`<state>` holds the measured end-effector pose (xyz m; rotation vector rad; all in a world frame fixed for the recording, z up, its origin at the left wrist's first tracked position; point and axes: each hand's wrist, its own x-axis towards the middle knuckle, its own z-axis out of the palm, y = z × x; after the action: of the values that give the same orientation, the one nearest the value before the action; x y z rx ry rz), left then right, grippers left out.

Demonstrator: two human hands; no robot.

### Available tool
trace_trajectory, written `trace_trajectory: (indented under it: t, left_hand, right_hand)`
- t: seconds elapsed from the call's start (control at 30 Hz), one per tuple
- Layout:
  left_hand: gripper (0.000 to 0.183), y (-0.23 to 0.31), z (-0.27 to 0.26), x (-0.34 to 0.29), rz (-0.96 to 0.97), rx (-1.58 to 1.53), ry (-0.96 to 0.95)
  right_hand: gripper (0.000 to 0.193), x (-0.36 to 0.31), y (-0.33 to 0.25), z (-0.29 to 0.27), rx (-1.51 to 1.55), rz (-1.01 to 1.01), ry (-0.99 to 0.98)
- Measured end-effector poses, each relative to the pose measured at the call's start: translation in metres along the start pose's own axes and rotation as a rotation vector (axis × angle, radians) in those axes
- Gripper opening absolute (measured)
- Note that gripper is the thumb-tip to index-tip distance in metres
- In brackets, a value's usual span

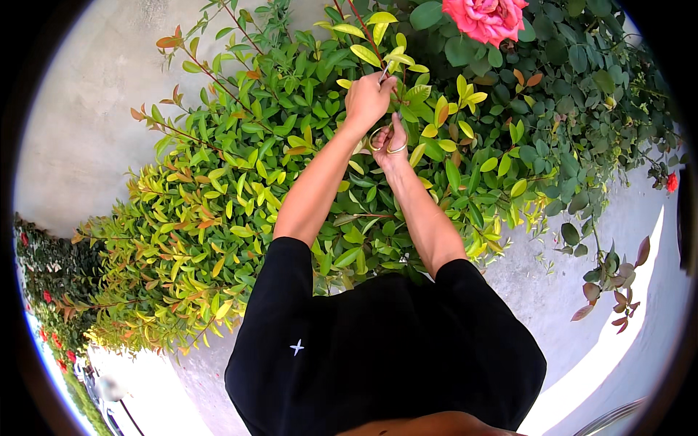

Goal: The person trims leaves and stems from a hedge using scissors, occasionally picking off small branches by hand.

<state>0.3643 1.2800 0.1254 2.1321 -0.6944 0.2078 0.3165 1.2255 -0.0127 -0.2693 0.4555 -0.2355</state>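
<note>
My left hand is closed at the upper middle of the shrub, around a reddish stem with yellow-green leaves that rises above the fist. A small shiny metal piece shows at its knuckles; I cannot tell what it belongs to. Just below and to the right, my right hand grips a pair of scissors by their metal loop handles. The scissors point up toward the left hand, and leaves and fingers hide most of the blades.
A large pink rose hangs at the top right among dark rose leaves. A pale wall stands at the left. Reddish-leaved sprigs hang at the right over the grey ground. More red flowers grow at the far left.
</note>
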Motion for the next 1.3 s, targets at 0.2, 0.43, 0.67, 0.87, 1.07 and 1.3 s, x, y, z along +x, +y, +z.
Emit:
trace_trajectory:
  t: [0.2,0.43,0.67,0.87,1.07,1.3]
  left_hand:
    - [0.024,-0.028,0.001,0.002,-0.073,-0.189,0.102]
    - [0.024,-0.058,0.005,-0.017,-0.268,-0.574,0.17]
    - [0.022,-0.086,-0.006,-0.04,-0.591,-0.819,0.224]
    - [0.02,-0.112,0.003,-0.047,-0.677,-0.899,0.178]
    - [0.021,-0.172,0.009,-0.062,-1.083,-0.958,0.304]
    - [0.023,-0.146,-0.01,-0.074,-0.726,-0.728,-0.057]
  right_hand:
    - [0.05,-0.012,0.007,-0.006,-0.005,0.059,-0.08]
    - [0.049,-0.014,-0.002,0.016,0.108,0.14,0.078]
    - [0.043,0.002,0.004,-0.001,-0.103,0.219,0.05]
    - [0.044,-0.017,-0.005,0.002,-0.142,0.187,0.082]
    - [0.044,-0.04,-0.025,0.018,-0.399,-0.093,0.045]
    - [0.051,-0.066,-0.084,0.069,-0.296,-0.129,-0.286]
